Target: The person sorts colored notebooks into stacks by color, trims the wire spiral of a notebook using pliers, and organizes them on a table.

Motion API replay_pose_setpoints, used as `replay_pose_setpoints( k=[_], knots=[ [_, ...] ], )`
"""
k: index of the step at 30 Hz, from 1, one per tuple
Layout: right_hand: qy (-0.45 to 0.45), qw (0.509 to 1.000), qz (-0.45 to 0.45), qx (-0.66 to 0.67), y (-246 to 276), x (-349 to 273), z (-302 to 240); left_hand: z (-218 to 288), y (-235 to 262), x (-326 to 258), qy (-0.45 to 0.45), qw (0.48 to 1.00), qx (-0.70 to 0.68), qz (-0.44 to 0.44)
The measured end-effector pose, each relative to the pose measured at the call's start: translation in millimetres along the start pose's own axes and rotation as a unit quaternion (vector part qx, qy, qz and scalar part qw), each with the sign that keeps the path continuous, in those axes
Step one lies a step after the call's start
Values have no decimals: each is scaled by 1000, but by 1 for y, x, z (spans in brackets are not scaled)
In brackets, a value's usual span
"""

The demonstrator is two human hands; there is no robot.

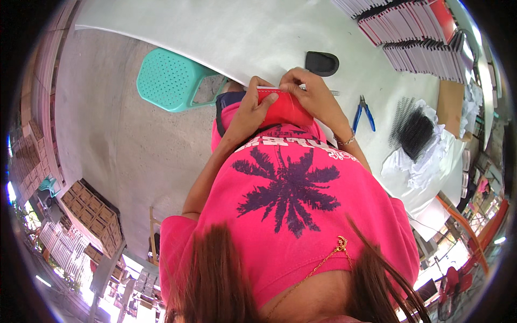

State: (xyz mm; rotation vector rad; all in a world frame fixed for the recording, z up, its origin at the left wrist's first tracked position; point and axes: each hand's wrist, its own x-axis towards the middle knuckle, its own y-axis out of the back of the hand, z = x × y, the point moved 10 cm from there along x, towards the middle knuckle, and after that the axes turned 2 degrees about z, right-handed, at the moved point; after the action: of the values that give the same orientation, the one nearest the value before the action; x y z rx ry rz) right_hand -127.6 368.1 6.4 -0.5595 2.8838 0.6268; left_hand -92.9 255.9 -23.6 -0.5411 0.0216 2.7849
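A red-covered notebook [285, 109] with a white edge and a dotted line along its top rests against my lap at the table edge. My left hand [253, 110] grips its left side, the thumb lying on the red cover. At its upper right edge, my right hand [309, 91] has thumb and fingers pinched together. Whether a small part is in that pinch I cannot make out. A short piece of thin wire coil [335, 93] shows just beyond my right hand on the table. Blue-handled pliers [363, 114] lie to the right of that hand.
On the white table [226, 37] lies a black rounded pad [322, 63]. Stacks of red and white notebooks [406, 27] fill the far right. Black wire coils [416, 131] lie on crumpled white paper [401, 164]. A green stool [167, 81] stands left, stacked cartons [91, 212] lower left.
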Motion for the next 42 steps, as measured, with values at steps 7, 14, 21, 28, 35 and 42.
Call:
replay_pose_setpoints(
  k=[7,14,21,28,35,42],
  knots=[
    [16,1000,26,2,-6,9,-16,1,17,5,33,999,9,8],
    [36,995,84,50,-5,23,-30,15,38,20,8,997,73,-23],
    [19,993,117,27,-9,40,-33,2,55,33,97,981,-151,-69],
    [46,981,182,-45,-4,43,-40,16,61,49,78,978,-164,-101],
    [81,960,249,-102,9,30,-41,27,56,59,60,987,-114,-98],
    [35,964,263,11,15,21,-33,31,52,62,71,987,-76,-119]
  ],
)
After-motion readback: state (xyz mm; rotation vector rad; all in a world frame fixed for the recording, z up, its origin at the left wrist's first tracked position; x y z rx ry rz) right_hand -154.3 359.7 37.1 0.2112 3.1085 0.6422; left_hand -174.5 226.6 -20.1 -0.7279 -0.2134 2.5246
